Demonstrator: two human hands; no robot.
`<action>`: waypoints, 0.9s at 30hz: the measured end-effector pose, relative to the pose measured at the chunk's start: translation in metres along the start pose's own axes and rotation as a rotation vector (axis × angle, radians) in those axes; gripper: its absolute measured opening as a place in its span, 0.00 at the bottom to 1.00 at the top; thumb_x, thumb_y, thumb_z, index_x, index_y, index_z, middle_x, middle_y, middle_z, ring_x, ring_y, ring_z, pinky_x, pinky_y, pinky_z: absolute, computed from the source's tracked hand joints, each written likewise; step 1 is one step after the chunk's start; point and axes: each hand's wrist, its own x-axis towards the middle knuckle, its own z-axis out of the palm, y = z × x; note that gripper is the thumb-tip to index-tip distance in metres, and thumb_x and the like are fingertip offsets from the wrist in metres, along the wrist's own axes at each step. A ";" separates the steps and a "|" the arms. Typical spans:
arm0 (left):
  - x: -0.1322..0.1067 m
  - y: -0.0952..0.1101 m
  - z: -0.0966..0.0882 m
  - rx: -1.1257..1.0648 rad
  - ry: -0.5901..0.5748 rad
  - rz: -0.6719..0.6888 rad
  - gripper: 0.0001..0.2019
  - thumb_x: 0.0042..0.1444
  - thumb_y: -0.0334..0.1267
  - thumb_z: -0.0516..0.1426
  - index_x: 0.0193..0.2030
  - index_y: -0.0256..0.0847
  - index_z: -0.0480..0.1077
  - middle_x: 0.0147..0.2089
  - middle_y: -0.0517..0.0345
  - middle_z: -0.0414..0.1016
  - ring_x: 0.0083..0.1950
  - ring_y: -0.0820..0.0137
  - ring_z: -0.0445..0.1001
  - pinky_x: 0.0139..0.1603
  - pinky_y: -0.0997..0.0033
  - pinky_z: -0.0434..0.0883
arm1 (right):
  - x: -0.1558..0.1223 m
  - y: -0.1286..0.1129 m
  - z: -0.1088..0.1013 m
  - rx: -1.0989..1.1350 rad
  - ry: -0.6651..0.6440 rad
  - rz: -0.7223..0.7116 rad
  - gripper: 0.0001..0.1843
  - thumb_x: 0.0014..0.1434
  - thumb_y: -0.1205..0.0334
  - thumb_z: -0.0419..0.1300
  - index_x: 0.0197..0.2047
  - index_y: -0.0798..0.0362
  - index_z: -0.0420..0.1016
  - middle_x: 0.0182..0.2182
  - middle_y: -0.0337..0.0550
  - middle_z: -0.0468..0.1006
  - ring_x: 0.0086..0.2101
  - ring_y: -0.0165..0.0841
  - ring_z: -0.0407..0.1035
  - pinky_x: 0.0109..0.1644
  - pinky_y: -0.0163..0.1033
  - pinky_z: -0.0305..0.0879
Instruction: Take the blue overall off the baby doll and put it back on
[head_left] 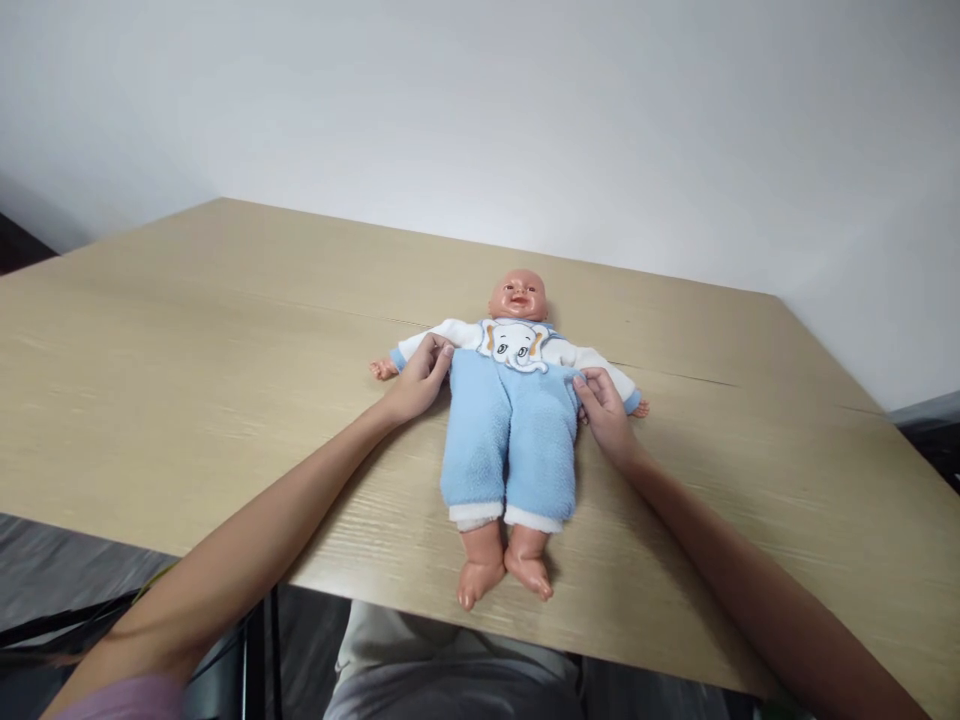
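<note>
A baby doll lies on its back on the wooden table, head away from me and bare feet at the near edge. It wears a white top with an elephant patch and light blue fleece trousers. My left hand pinches the trousers' waistband at the doll's right side, fingers closed on the cloth. On the other side my right hand grips the waistband the same way, beside the doll's other sleeve.
The table's near edge runs just under the doll's feet, with my lap below it. A plain white wall stands behind the table. Dark floor shows at the left and right corners.
</note>
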 end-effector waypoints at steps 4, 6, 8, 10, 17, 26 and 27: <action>0.000 0.002 0.003 0.137 -0.014 -0.004 0.17 0.79 0.56 0.48 0.50 0.45 0.62 0.42 0.57 0.69 0.42 0.63 0.69 0.51 0.60 0.72 | -0.001 0.003 0.001 -0.069 0.044 -0.074 0.27 0.70 0.29 0.66 0.47 0.44 0.68 0.32 0.36 0.72 0.32 0.36 0.69 0.36 0.41 0.68; 0.000 0.003 0.005 0.190 -0.024 -0.002 0.14 0.79 0.53 0.48 0.51 0.45 0.62 0.44 0.55 0.73 0.44 0.61 0.72 0.55 0.58 0.73 | -0.003 0.004 0.000 -0.139 0.071 -0.115 0.26 0.72 0.31 0.64 0.49 0.45 0.69 0.40 0.42 0.79 0.41 0.39 0.76 0.46 0.44 0.75; 0.000 0.004 0.006 0.233 -0.030 -0.011 0.13 0.78 0.52 0.48 0.51 0.45 0.62 0.45 0.53 0.76 0.45 0.60 0.75 0.57 0.56 0.73 | -0.005 0.004 -0.001 -0.220 0.084 -0.141 0.24 0.74 0.33 0.63 0.52 0.45 0.69 0.45 0.46 0.81 0.45 0.42 0.78 0.52 0.48 0.76; -0.001 0.005 0.007 0.271 -0.028 -0.020 0.14 0.79 0.52 0.47 0.51 0.45 0.62 0.46 0.51 0.77 0.46 0.58 0.76 0.56 0.54 0.73 | -0.008 0.004 -0.004 -0.298 0.074 -0.146 0.22 0.76 0.36 0.61 0.55 0.46 0.69 0.46 0.48 0.81 0.44 0.42 0.78 0.51 0.49 0.76; -0.005 0.008 0.010 0.323 -0.059 -0.017 0.20 0.80 0.58 0.43 0.49 0.46 0.64 0.44 0.50 0.78 0.46 0.53 0.78 0.52 0.51 0.72 | -0.027 -0.005 -0.028 -0.568 0.056 -0.227 0.18 0.75 0.49 0.62 0.62 0.47 0.70 0.48 0.49 0.81 0.36 0.40 0.73 0.46 0.50 0.73; 0.000 0.008 0.013 0.453 0.054 0.074 0.12 0.78 0.48 0.48 0.50 0.44 0.66 0.51 0.42 0.78 0.53 0.51 0.76 0.60 0.47 0.72 | -0.026 0.000 -0.084 -0.949 0.170 -0.511 0.27 0.71 0.48 0.66 0.66 0.51 0.71 0.60 0.58 0.80 0.59 0.56 0.73 0.66 0.62 0.65; 0.003 0.010 0.012 0.464 0.080 0.091 0.11 0.78 0.47 0.49 0.50 0.44 0.67 0.52 0.42 0.78 0.55 0.51 0.75 0.61 0.46 0.72 | -0.023 0.004 -0.087 -0.946 0.141 -0.509 0.30 0.70 0.46 0.67 0.68 0.51 0.70 0.62 0.59 0.79 0.60 0.56 0.72 0.67 0.61 0.65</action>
